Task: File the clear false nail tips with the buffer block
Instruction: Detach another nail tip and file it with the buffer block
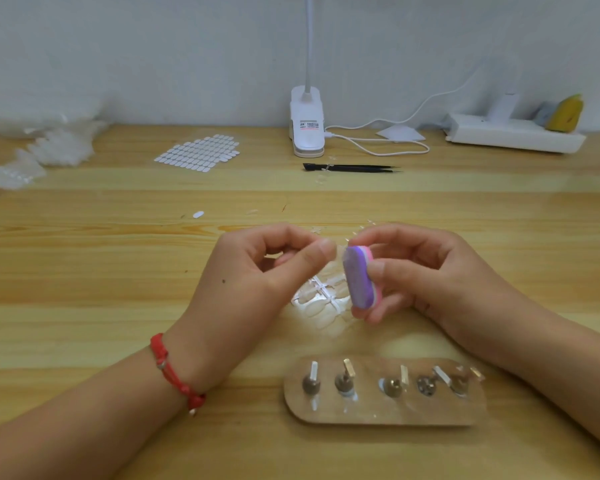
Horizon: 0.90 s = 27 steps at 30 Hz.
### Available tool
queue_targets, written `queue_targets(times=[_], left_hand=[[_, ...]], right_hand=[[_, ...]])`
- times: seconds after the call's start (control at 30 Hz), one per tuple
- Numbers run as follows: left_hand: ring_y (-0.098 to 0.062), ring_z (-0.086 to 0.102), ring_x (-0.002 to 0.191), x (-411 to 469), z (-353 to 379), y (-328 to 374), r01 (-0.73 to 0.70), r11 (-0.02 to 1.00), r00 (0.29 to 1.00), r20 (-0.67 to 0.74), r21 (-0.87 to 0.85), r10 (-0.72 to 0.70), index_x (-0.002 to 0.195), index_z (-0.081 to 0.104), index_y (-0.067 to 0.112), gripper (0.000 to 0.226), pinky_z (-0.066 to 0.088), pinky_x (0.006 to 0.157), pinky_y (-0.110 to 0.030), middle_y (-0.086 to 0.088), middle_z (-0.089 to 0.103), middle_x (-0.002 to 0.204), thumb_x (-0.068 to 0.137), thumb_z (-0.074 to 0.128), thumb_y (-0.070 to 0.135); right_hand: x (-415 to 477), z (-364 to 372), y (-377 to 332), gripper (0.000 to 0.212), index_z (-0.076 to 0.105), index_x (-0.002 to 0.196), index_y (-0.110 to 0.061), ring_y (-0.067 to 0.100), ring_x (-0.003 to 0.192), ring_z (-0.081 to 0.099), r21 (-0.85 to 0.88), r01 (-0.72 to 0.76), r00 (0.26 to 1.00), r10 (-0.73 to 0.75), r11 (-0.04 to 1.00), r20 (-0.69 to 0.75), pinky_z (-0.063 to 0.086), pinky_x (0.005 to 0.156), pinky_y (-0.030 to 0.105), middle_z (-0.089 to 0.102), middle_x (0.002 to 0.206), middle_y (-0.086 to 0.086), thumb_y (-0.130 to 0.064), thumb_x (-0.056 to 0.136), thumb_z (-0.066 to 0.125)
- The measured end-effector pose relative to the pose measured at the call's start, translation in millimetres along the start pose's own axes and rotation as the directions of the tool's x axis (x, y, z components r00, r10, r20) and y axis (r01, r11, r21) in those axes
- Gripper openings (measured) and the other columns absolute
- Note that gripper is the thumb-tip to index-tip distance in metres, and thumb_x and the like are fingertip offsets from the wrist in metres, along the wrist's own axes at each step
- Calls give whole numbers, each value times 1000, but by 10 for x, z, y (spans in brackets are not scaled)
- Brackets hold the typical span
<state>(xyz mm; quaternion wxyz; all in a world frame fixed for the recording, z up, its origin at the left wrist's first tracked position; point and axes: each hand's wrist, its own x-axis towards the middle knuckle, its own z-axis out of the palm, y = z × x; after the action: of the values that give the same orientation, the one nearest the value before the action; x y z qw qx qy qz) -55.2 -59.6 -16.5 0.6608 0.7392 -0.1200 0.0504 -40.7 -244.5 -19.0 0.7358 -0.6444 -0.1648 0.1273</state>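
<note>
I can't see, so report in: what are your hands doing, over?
Right hand grips purple-and-pink oval buffer block. Left hand pinches clear false nail tip beside it. Nothing in the way.

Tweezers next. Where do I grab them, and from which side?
Take the tweezers at the middle, coming straight down from above and pinching across their width. They lie flat on the table, blunt end left, sharp tips pointing right, so stay off the right end.
</note>
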Motion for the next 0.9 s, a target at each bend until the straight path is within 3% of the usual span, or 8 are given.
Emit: queue_targets(times=[0.17, 0.3, 0.43, 0.57, 0.67, 0.77, 0.83, 0.9], left_hand=[[-2, 26, 41, -1, 12, 34, 20, 1000, 1000, 21, 2, -20, 65, 70, 14, 25, 25, 41, -8, -9, 33, 58, 65, 66, 39], [-1, 29, 40, 9, 10, 39, 54, 998, 998, -13, -41, -54, 65, 71, 15, 25, 27, 41, -8, 9, 36, 46, 63, 66, 40], [-4, 29, 43, -1, 28, 46, 55, 998, 997, 49, 19, -56, 66, 71, 14, 25, 28, 43, -7, -7, 37, 57, 65, 66, 39], [-1, 31, 42, 5, 12, 49, 61, 998, 998, 12, -1, -61, 65, 69, 17, 23, 28, 44, -8, 10, 41, 48, 65, 65, 39], [-5, 36, 48, -29, 40, 56, 42, 995, 990, 132, 88, -54, 63, 69, 18, 24, 30, 48, -9, -4, 43, 55, 64, 65, 41], [-4, 43, 50, -22, 31, 54, 46, 997, 995, 86, 67, -52, 68, 73, 15, 28, 33, 50, -7, -13, 53, 58, 63, 66, 42], [3, 42, 42, 0, 13, 68, 75, 997, 996, 36, 17, -76, 73, 76, 13, 30, 31, 47, -4, 11, 54, 50, 63, 67, 40], [3, 43, 40, 9, 4, 72, 80, 997, 996, 32, -9, -80, 79, 76, 12, 30, 31, 45, -2, 19, 51, 45, 66, 67, 37]], right_hand=[[1, 7, -3, 20, 77, 87, -26, 23, 71, 73, 51, 35, 998, -32, 998, -61, 57, 59, 25, 74, 83, 7, -20, 69, 78], [-11, 7, -2, 21, 75, 85, -23, 28, 70, 73, 52, 28, 998, -26, 998, -51, 57, 58, 26, 72, 81, 10, -21, 64, 77], [10, -19, 5, 20, 73, 85, -20, 24, 68, 73, 124, 72, 986, -52, 990, -158, 56, 56, 24, 73, 78, 8, -15, 67, 78], [0, 6, 15, 19, 76, 86, -23, 21, 64, 71, -11, 53, 997, -54, 999, -55, 56, 56, 24, 72, 78, 5, -17, 67, 78], [33, -35, 20, 22, 69, 91, -16, 19, 62, 70, 125, 36, 979, -11, 991, -201, 54, 51, 23, 72, 76, 7, -17, 70, 72], [41, -77, -16, 11, 60, 86, -15, 13, 48, 52, 232, -30, 969, 85, 972, -231, 42, 39, 20, 66, 72, 8, -11, 80, 52], [23, -68, -18, 17, 62, 77, -20, 11, 43, 35, 195, -72, 979, 107, 978, -176, 29, 35, 19, 50, 58, 4, -18, 78, 46], [-14, -22, -14, 17, 66, 75, -24, 11, 44, 29, 7, -44, 992, 45, 999, -122, 27, 37, 20, 40, 53, -2, -32, 78, 51]])
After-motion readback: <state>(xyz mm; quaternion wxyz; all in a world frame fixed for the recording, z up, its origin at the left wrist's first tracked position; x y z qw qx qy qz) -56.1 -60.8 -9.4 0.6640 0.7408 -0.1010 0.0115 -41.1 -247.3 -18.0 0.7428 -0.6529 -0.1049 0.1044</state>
